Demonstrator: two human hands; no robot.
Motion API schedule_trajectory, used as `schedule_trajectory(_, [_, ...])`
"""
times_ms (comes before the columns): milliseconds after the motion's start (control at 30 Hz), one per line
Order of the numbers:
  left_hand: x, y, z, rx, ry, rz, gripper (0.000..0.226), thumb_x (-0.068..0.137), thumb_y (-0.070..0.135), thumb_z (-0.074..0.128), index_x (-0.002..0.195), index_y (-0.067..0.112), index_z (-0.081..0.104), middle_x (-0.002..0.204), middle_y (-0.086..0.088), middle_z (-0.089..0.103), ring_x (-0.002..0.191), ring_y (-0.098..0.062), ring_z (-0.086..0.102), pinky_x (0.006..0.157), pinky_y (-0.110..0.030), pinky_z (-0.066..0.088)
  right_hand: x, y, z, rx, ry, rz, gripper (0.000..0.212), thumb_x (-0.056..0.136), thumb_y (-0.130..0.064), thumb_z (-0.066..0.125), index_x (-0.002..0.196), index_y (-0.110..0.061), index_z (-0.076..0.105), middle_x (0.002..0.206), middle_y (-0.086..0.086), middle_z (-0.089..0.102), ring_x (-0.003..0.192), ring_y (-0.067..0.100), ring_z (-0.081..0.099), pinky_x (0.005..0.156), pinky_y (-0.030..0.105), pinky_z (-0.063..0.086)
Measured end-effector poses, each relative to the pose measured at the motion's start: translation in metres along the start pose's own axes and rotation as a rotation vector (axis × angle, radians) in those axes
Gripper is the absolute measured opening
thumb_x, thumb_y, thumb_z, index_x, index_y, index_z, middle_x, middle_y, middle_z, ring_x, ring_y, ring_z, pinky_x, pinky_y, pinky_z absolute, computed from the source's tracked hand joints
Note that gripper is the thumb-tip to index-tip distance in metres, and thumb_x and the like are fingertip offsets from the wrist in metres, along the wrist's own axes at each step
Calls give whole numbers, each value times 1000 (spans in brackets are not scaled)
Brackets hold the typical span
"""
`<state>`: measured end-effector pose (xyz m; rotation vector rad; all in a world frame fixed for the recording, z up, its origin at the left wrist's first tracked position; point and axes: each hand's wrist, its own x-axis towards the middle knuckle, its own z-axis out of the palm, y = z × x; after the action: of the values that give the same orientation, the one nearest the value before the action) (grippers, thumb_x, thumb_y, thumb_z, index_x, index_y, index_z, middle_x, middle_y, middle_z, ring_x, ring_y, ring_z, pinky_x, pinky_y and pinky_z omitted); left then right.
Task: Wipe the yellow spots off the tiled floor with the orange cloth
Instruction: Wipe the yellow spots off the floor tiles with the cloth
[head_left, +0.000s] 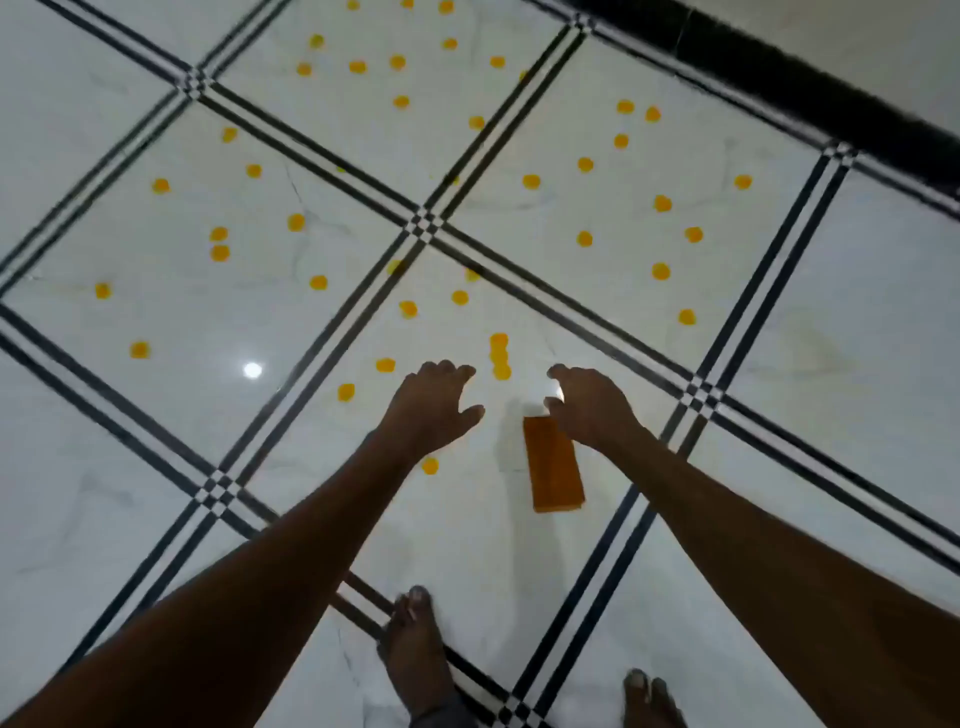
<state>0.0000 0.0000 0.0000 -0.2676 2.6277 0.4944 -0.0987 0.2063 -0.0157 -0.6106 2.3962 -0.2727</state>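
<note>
A folded orange cloth (554, 467) lies flat on the white tiled floor (831, 395) in front of my feet. Several yellow spots (500, 356) dot the tiles ahead, spread across the middle and far part of the view. My right hand (587, 408) hovers over the cloth's far end with loosely curved fingers, holding nothing. My left hand (434, 402) is stretched out to the left of the cloth, fingers relaxed and empty, with one yellow spot (430, 466) just below its wrist.
Black double lines (332, 353) cross the floor in a diagonal grid. A dark skirting strip (810, 88) runs along the wall at the top right. My bare feet (415, 660) stand at the bottom edge. A light reflection (252, 370) glints on the left tile.
</note>
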Motion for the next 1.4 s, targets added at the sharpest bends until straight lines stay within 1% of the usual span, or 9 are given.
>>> schedule_trajectory(167, [42, -24, 64, -14, -72, 50, 55, 92, 44, 59, 141, 21, 50, 131, -7, 58, 126, -26, 49, 104, -39, 41, 40, 31, 76, -97, 11, 28, 37, 94, -21, 60, 129, -10, 58, 118, 12, 67, 111, 31, 61, 87, 38, 48])
schedule_trajectory(300, [69, -39, 95, -58, -117, 113, 48, 91, 42, 63, 134, 23, 58, 126, -2, 64, 121, -22, 53, 101, -33, 42, 63, 46, 109, -155, 53, 10, 13, 85, -17, 63, 97, -11, 64, 97, 10, 68, 100, 31, 59, 72, 34, 38])
schedule_trajectory(467, [90, -41, 114, -355, -174, 91, 38, 84, 26, 74, 121, 19, 69, 114, 0, 71, 107, -15, 66, 94, -26, 49, 78, 53, 96, 217, -125, 41, 10, 82, -11, 77, 82, -18, 70, 84, -2, 66, 81, 14, 61, 62, 21, 43])
schedule_trajectory(667, [114, -23, 73, -559, -254, 166, 63, 78, 3, 76, 135, 23, 57, 138, -2, 57, 129, -19, 51, 104, -41, 49, 68, 27, 44, 650, -185, -110, 9, 88, -3, 73, 94, -11, 72, 80, 8, 69, 78, 17, 65, 78, 29, 53])
schedule_trajectory(833, [110, -25, 16, -215, -5, 223, 34, 79, 22, 80, 110, 13, 73, 116, -1, 68, 111, -18, 58, 89, -31, 47, 67, 9, 2, 629, -31, -214, 6, 88, -10, 76, 92, -15, 76, 76, 9, 67, 76, 18, 62, 76, 34, 52])
schedule_trajectory(967, [92, -36, -14, -243, 164, 216, 17, 80, 23, 79, 95, 16, 75, 82, 4, 71, 80, -11, 63, 68, -23, 45, 64, -3, -22, 552, 269, -238, 13, 85, -13, 76, 84, -25, 75, 75, 5, 70, 74, 19, 63, 69, 33, 50])
schedule_trajectory(1167, [63, -41, 22, -236, 510, 287, 16, 82, 20, 72, 98, 19, 78, 88, 1, 76, 79, -20, 67, 73, -32, 51, 54, -4, 2, 289, 304, -168, 15, 82, -9, 73, 92, -21, 73, 89, 3, 73, 86, 22, 70, 72, 29, 52])
schedule_trajectory(1300, [46, -60, 99, -29, 105, 195, 32, 87, 28, 56, 114, 25, 73, 115, 0, 73, 102, -28, 66, 88, -37, 51, 50, 2, 86, 149, 17, 25, 13, 82, -12, 67, 94, -14, 71, 97, 9, 70, 96, 31, 68, 75, 34, 54])
schedule_trajectory(1400, [40, -72, 128, 133, -151, 208, 35, 85, 14, 59, 117, 22, 72, 123, -1, 69, 114, -27, 62, 92, -35, 49, 45, -6, 144, 126, 201, 92, 17, 87, -13, 63, 104, -9, 64, 104, 14, 67, 99, 36, 65, 76, 37, 49])
